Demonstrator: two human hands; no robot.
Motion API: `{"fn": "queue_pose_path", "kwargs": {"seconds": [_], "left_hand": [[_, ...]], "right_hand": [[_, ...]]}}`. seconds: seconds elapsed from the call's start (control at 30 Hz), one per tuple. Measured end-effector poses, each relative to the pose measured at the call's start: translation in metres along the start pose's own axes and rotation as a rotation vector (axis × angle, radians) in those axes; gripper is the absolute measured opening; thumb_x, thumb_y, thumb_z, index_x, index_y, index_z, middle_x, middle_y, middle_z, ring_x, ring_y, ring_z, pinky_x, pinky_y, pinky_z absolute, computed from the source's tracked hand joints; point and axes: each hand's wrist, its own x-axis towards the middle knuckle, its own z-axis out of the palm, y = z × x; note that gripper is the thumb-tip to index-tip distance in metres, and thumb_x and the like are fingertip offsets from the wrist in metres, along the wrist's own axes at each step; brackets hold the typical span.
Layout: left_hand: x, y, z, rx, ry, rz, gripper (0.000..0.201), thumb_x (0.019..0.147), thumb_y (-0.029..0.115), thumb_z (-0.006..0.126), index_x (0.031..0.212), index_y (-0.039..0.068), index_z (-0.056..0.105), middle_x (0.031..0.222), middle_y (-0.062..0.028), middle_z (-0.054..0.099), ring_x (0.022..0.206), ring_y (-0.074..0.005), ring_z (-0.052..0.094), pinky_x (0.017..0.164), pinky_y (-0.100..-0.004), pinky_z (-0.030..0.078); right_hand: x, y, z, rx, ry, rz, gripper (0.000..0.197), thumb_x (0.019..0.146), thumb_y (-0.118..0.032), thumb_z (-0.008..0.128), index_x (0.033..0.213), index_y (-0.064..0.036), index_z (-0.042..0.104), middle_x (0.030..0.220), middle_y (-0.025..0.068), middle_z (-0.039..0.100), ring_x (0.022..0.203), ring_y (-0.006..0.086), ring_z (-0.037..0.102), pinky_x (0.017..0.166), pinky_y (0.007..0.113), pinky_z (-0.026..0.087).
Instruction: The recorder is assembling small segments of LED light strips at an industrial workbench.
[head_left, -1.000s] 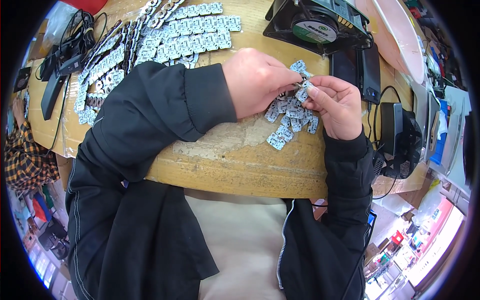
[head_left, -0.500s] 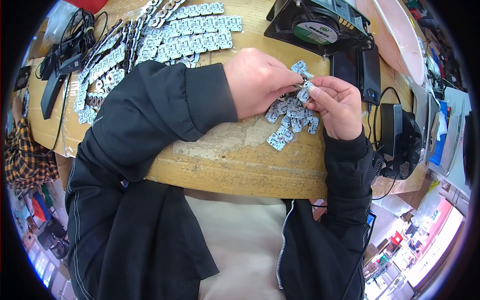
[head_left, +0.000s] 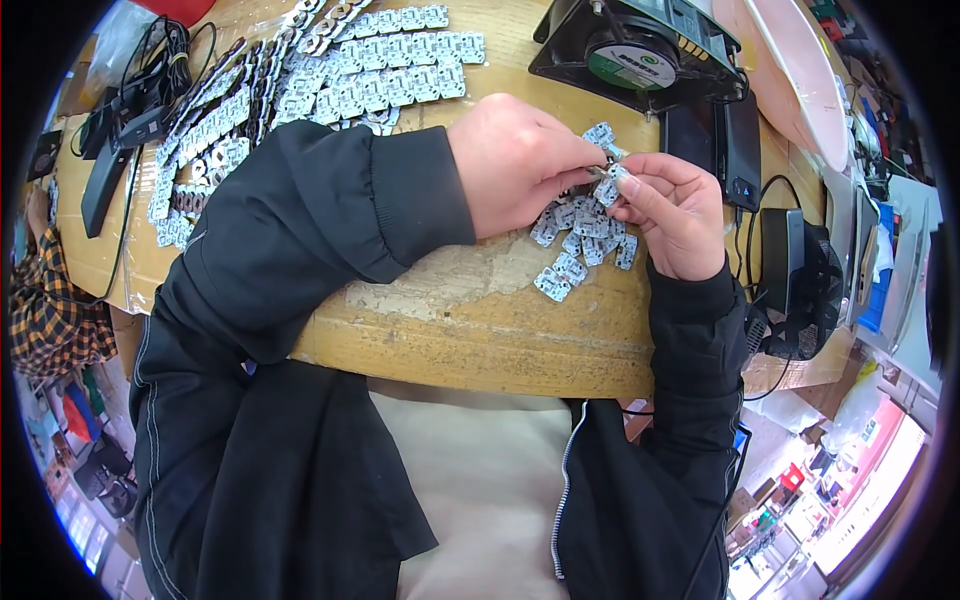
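Silver and shiny, one small flat metal piece (head_left: 608,180) is pinched between both hands above the right half of the worn wooden desk (head_left: 450,320). The left hand (head_left: 520,165) has its fingers curled tight on the piece. The right hand (head_left: 672,212) grips it with thumb and fingertips. A little heap of the same silver pieces (head_left: 578,235) lies just under the hands. Long rows of silver pieces (head_left: 330,85) lie near the far left edge. A black square fan (head_left: 640,45) sits at the far edge.

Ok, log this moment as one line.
left hand: pinching small plate | right hand: pinching same plate | loose plates below on wooden table
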Motion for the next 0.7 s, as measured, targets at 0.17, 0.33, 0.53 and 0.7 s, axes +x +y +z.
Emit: {"fn": "queue_pose_path", "kwargs": {"seconds": [0.17,0.33,0.53,0.7], "left_hand": [[0.0033,0.0026,-0.0049,0.009,0.031,-0.032,0.016,0.075,0.001,0.065,0.091,0.000,0.065,0.071,-0.0148,0.064,0.062,-0.0284,0.063,0.055,-0.0313,0.051],[0.0000,0.0018,-0.0035,0.026,-0.028,0.023,0.017,0.074,0.000,0.065,0.091,-0.001,0.065,0.071,-0.0147,0.063,0.062,-0.0283,0.063,0.055,-0.0315,0.051],[-0.0008,0.0038,-0.0041,0.059,-0.075,0.049,0.018,0.074,-0.001,0.065,0.092,-0.001,0.065,0.073,-0.0143,0.064,0.064,-0.0276,0.064,0.056,-0.0307,0.051],[0.0022,0.0051,-0.0060,-0.296,0.042,-0.169,0.015,0.076,-0.001,0.065,0.091,-0.003,0.066,0.078,-0.0145,0.066,0.067,-0.0222,0.066,0.058,-0.0275,0.051]], "right_hand": [[-0.0007,-0.0002,-0.0005,-0.014,0.009,0.005,0.019,0.084,0.003,0.058,0.103,0.0082,0.057,0.087,0.0123,0.065,0.070,0.0138,0.064,0.065,0.023,0.053],[-0.0002,0.0011,-0.0002,-0.020,0.006,-0.002,0.019,0.085,0.003,0.057,0.102,0.0083,0.057,0.088,0.0127,0.065,0.070,0.0137,0.063,0.065,0.022,0.053],[0.0006,0.0019,-0.0011,-0.047,0.018,-0.009,0.018,0.085,0.003,0.057,0.102,0.0082,0.057,0.089,0.0136,0.065,0.070,0.0137,0.063,0.066,0.023,0.054],[0.0018,-0.0008,-0.0059,0.020,0.083,-0.101,0.017,0.085,0.004,0.056,0.102,0.0072,0.058,0.087,0.0141,0.065,0.071,0.0144,0.064,0.065,0.023,0.054]]}}
